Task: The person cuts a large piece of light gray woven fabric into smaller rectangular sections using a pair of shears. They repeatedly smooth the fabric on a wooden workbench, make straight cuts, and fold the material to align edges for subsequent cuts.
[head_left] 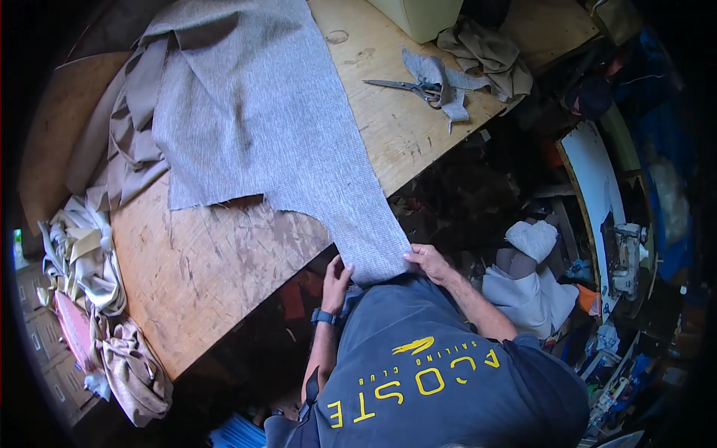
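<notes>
currently: grey fabric (254, 112) lies across wooden worktop (202, 276), narrow end hanging over near edge. left hand (336, 278) and right hand (427, 261), each grip clamped on that end. risk: uneven pull skews cloth, rough edge snags; scissors (407, 88) well apart.

**Both hands hold the end of a grey cloth at the table edge**

A long grey cloth (254, 112) lies across the wooden table (202, 276) and its narrow end hangs over the near edge. The left hand (336, 278) grips this end from the left side, and the right hand (427, 261) pinches it from the right side. On the left wrist there is a dark watch (323, 317). A beige fabric (123, 142) lies partly under the grey cloth toward the left edge. Scissors (403, 87) rest near the far right edge, just beside some grey scraps (441, 82). Crumpled pale rags (97, 299) hang at the left corner.
</notes>
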Demonstrator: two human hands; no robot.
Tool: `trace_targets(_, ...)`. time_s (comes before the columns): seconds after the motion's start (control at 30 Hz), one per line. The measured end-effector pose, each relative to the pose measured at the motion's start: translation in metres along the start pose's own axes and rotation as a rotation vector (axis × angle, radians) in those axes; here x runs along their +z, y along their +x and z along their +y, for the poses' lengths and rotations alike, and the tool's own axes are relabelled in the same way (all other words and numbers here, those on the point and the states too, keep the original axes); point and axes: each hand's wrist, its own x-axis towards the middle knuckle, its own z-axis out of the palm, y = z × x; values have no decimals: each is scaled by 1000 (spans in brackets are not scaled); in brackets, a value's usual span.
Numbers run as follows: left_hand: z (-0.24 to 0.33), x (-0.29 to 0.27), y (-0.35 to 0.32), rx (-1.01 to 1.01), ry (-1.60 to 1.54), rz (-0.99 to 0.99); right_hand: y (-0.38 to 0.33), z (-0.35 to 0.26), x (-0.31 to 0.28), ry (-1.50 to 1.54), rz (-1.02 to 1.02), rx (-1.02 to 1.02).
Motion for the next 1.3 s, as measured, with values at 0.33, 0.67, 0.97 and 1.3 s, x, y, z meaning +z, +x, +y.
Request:
trace_targets(0.33, 3, 47, -43, -100, 34, -419, 14, -116, -14, 214, -280, -292)
trace_targets(0.67, 232, 81, -68, 235, -411, -448, 34, -87, -20, 305, -769, -356)
trace_targets(0.97, 298, 49, -72, 383, -544, -607, -15, -81, 61, -602, -63, -772)
trace_targets(1.3, 174, 73, -120, 226, -650, -551, -156, 1, 7, 33, 203, -412)
